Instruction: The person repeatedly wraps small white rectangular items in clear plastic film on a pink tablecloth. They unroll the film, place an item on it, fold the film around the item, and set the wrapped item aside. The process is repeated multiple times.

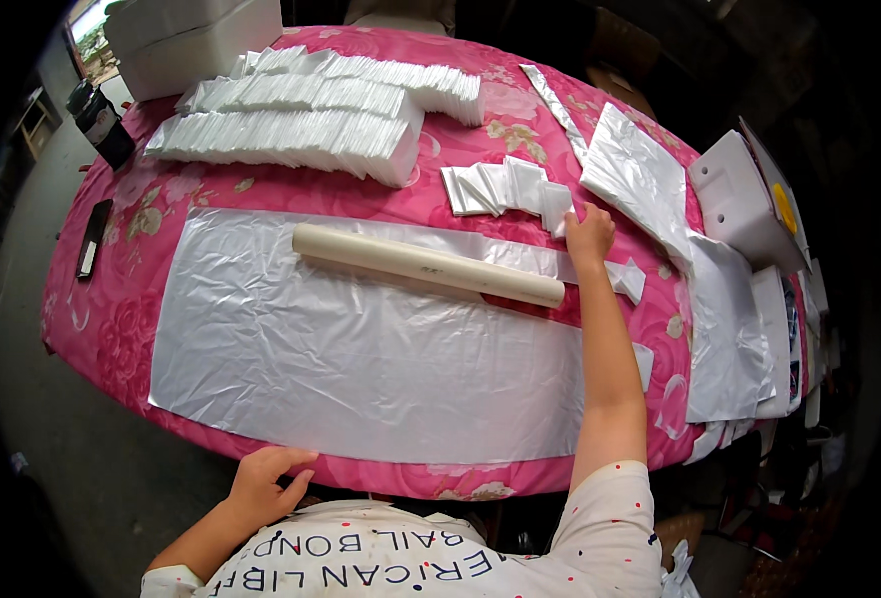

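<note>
Two bare hands are seen at a tabletop (126,384) covered by pink floral cloth; clock directions are read from its centre, 12 at the far edge. The right hand (592,234) is stretched out to just before 3 o'clock, fingertips brought to the near end of a short row of folded white packets (500,187), which is laid, overlapping, at 2 o'clock. Right grip: fingers are bent together at the last packet; whether it is pinched or merely touched cannot be made out. The left hand (266,483) is held by the near edge at 7 o'clock; left grip: fingers loosely extended, thumb apart, nothing held.

A white plastic sheet (360,369) is spread, wrinkled, from the centre toward 6 o'clock. Across its far part a cream tube (420,261) is laid, slightly slanted, with its right end pointed to 3 o'clock, near the right forearm. A small white piece (627,281) is seen just beyond that forearm.

Long rows of packed white packets (291,135) are lined up at 11 o'clock, with a white box (196,50) set behind. A dark bottle (101,125) is stood at 10, a black narrow object (93,239) is laid at 9. Folded white sheeting (640,174) is placed at 2, more sheeting (729,329) at 3.
</note>
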A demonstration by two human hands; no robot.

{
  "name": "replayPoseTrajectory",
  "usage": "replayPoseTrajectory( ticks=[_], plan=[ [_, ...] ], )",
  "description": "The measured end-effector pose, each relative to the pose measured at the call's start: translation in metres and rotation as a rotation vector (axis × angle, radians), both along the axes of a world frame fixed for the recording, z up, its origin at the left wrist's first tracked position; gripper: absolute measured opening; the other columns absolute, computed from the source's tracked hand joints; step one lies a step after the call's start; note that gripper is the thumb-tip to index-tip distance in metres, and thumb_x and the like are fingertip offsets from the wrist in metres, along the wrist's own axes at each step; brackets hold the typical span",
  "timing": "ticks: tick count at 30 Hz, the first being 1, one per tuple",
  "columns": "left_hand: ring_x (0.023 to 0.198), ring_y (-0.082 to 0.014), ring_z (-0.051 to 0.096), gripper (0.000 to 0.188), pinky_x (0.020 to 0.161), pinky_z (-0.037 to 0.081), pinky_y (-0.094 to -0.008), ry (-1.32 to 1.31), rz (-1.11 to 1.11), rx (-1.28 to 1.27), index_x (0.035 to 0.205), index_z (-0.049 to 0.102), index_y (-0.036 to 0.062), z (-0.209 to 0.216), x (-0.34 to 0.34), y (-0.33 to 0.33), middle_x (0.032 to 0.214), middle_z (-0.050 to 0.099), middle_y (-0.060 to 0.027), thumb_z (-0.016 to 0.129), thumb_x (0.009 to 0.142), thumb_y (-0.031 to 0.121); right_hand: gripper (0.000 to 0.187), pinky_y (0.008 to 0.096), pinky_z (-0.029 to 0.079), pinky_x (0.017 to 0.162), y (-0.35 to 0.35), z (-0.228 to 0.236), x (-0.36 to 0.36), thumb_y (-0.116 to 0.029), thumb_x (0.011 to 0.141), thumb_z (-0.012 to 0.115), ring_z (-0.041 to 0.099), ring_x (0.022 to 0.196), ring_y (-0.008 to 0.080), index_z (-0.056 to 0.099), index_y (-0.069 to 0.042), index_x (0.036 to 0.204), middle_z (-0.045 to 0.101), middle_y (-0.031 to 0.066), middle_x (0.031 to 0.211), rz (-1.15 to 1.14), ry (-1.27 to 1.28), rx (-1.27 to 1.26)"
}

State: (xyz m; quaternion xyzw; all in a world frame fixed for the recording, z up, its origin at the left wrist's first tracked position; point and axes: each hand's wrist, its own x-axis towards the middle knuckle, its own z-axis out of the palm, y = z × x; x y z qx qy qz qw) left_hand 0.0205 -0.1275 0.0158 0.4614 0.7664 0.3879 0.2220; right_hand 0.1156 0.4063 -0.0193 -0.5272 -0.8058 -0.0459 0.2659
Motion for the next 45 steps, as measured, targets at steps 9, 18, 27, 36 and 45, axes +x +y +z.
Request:
replayPoseTrajectory(
  ticks=[9, 18, 27, 36, 45],
  plan=[
    [0.077, -0.0260, 0.063, 0.025, 0.066, 0.051, -0.0338, 0.115, -0.235, 0.135, 0.098, 0.063, 0.0059, -0.007, -0.008, 0.042, 0.092, 0.066, -0.0099, 0.066, 0.073, 0.006, 0.049, 0.0396, 0.038, 0.096, -0.157, 0.036, 0.019, -0.020, 0.073, 0.070, 0.046, 0.111, 0.0318, 0.056, -0.004, 0.117, 0.052, 0.0150, 0.118, 0.923, -0.050, -0.262],
    [0.130, -0.0416, 0.024, 0.061, 0.104, 0.026, -0.0447, 0.271, -0.232, 0.173, 0.130, 0.040, 0.0042, -0.018, 0.008, 0.134, 0.143, 0.020, -0.0239, 0.064, 0.076, 0.020, 0.055, 0.0396, 0.039, 0.093, -0.236, 0.041, 0.098, -0.028, 0.082, 0.063, 0.047, 0.110, 0.0347, 0.047, -0.002, 0.127, 0.051, 0.0195, 0.118, 0.996, -0.121, -0.667],
    [0.134, -0.0460, 0.008, 0.067, 0.107, 0.017, -0.0501, 0.413, -0.370, 0.066, 0.130, 0.040, 0.0021, -0.023, 0.046, 0.147, 0.146, 0.009, -0.0259, 0.060, 0.076, 0.037, 0.056, 0.0484, 0.018, 0.107, -0.208, 0.005, 0.201, -0.034, 0.086, 0.053, 0.029, 0.130, 0.0337, 0.040, -0.006, 0.133, 0.033, 0.0178, 0.140, 0.490, -0.254, -0.332],
    [0.134, -0.0466, 0.007, 0.065, 0.107, 0.017, -0.0503, 0.415, -0.376, 0.040, 0.128, 0.042, 0.0013, -0.020, 0.053, 0.150, 0.146, 0.010, -0.0256, 0.062, 0.074, 0.032, 0.051, 0.0554, 0.012, 0.107, -0.142, 0.019, 0.307, -0.018, 0.083, 0.051, 0.029, 0.131, 0.0327, 0.042, -0.002, 0.130, 0.037, 0.0174, 0.138, -0.491, -0.421, -0.034],
    [0.133, -0.0472, 0.008, 0.062, 0.107, 0.017, -0.0511, 0.452, -0.419, 0.007, 0.123, 0.046, -0.0001, -0.011, 0.066, 0.154, 0.145, 0.014, -0.0259, 0.063, 0.073, 0.032, 0.058, 0.0448, 0.018, 0.109, -0.212, 0.004, 0.168, -0.023, 0.084, 0.054, 0.025, 0.133, 0.0334, 0.037, 0.001, 0.133, 0.032, 0.0183, 0.141, 0.516, -0.058, -0.296]
  ],
)
